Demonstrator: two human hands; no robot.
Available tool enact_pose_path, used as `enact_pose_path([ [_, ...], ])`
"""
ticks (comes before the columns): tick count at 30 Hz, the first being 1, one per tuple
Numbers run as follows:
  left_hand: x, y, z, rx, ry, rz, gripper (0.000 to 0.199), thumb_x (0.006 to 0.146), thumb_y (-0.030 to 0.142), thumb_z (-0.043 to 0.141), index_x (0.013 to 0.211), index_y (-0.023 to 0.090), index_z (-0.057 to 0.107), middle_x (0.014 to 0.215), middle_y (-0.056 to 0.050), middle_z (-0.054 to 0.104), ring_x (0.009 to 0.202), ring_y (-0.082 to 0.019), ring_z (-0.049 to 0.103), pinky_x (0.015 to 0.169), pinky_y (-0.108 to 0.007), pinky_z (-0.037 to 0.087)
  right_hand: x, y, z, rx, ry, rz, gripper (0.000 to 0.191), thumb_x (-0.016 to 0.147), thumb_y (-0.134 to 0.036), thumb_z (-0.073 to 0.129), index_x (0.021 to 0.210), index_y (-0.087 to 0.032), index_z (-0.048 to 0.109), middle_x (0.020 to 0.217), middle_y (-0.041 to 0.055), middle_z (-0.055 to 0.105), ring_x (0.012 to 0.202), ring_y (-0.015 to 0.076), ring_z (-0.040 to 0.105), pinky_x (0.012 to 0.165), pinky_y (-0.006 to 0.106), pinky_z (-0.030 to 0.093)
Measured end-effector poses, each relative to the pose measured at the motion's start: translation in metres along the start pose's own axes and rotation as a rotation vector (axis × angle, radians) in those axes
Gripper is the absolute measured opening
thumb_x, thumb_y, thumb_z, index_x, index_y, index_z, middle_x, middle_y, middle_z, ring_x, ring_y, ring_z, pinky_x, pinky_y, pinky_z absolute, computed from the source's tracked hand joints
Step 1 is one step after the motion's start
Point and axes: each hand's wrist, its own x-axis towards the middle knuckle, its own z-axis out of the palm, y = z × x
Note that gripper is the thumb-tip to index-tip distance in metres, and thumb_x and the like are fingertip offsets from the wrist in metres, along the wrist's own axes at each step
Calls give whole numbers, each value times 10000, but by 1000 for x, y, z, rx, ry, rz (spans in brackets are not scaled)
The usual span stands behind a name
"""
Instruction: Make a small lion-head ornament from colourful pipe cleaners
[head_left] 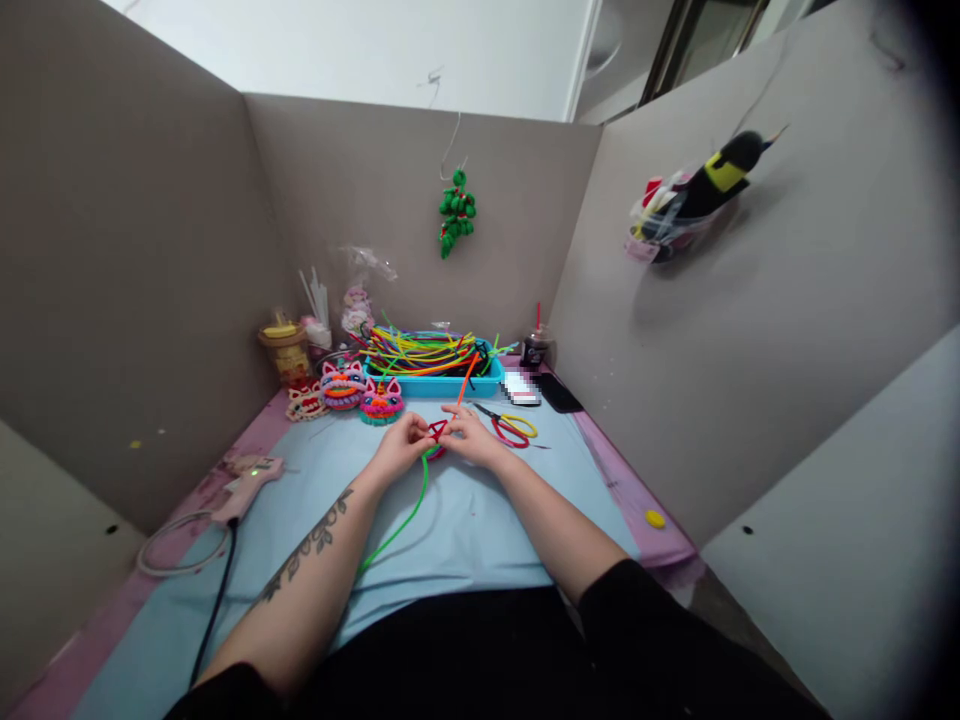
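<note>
Between my two hands is a small pipe-cleaner figure (437, 431) with red triangular loops on top. My left hand (400, 446) is closed on its left side, thumb and fingers pinched. My right hand (474, 438) pinches the right side, and the fingers partly hide the figure. A long green pipe cleaner (424, 490) trails from it down toward my left forearm. From beside my right fingers an orange pipe cleaner (466, 384) sticks up. To the right of that hand lie scissors (513, 428) with red and yellow handles.
Behind my hands stands a blue tray (435, 385) of colourful pipe cleaners. Finished animal-face figures (382, 402) sit at its left. A pink glue gun (251, 487) lies left with its cable. A black phone (559, 392) and dark drink cup (535, 347) are right. Partitions enclose the table.
</note>
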Motion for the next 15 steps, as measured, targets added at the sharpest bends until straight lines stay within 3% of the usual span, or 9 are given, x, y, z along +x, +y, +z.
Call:
enact_pose_path([
  [10,-1,4,3,10,72,65,281,632,295,705,758,167,490,633,33,561,568,-105,533,557,-222,390,-4,-13,9,-37,88,-95,118,805,-198,517,714,-190,591,1286,97,471,1260,230,350,1045,458,261],
  [15,-1,12,-1,115,262,123,216,691,346,644,787,164,578,758,-19,624,699,-143,579,664,-258,446,-1,-8,5,-40,239,-87,143,839,-196,424,735,-196,523,1234,118,481,1219,221,381,1035,448,287],
])
